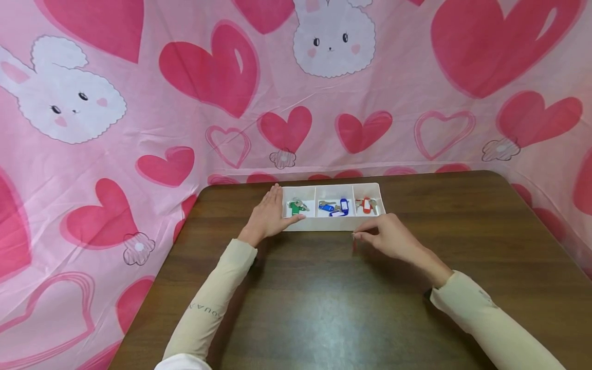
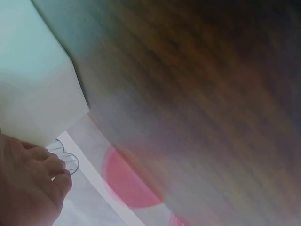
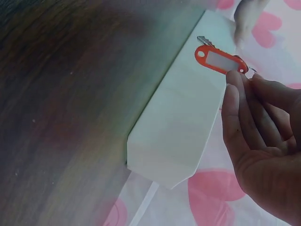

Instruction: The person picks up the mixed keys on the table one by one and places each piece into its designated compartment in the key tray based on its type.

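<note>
A white three-compartment tray (image 1: 319, 224) stands near the table's far edge. Green-tagged keys (image 1: 296, 207) lie in its left compartment, blue-tagged keys (image 1: 344, 206) in the middle one and red-tagged keys (image 1: 367, 205) in the right one. My left hand (image 1: 268, 215) rests against the tray's left end, fingers straight along the side and thumb at the front rim. Just in front of the tray, my right hand (image 1: 390, 235) pinches a key with a red tag between thumb and fingertips. In the right wrist view the red tag (image 3: 220, 61) and the key (image 3: 205, 41) dangle from those fingertips.
The brown wooden table (image 1: 296, 298) extends in front of the tray and to both sides. Behind it hangs a pink cloth (image 1: 319, 97) printed with hearts and rabbits, close to the table's far edge.
</note>
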{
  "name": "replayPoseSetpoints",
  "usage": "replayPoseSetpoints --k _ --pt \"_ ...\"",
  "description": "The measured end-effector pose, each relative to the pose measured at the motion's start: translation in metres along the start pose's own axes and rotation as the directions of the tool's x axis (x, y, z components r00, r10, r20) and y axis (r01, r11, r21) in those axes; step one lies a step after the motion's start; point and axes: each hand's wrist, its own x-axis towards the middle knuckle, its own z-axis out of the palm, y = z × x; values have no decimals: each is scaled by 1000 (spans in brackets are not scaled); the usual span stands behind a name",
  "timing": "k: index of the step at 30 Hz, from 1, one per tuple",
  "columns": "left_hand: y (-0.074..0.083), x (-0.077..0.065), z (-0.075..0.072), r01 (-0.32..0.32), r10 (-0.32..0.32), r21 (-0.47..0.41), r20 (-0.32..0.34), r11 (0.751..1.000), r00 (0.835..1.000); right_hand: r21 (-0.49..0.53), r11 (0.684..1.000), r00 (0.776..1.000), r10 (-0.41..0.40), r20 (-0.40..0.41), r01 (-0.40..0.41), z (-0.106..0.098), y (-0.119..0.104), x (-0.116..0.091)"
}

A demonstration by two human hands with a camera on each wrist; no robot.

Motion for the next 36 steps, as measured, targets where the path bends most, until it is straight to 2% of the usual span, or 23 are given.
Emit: replayPoseSetpoints --k 8,14,25,36 --pt "1 0 -2 -3 3 23 7 1000 1000 45 994 995 96 9 -96 -12 -4 -4" --pt "1 0 -1 -5 5 44 8 999 1000 65 991 992 122 -25 -120 -21 -6 -5" --pt "2 1 -1 -10 10 70 -3 998 1000 88 989 988 126 -91 -118 -43 -6 -7" --pt "2 1 -1 -12 13 76 -6 997 1000 109 986 984 141 -112 -129 -62 -7 -3"
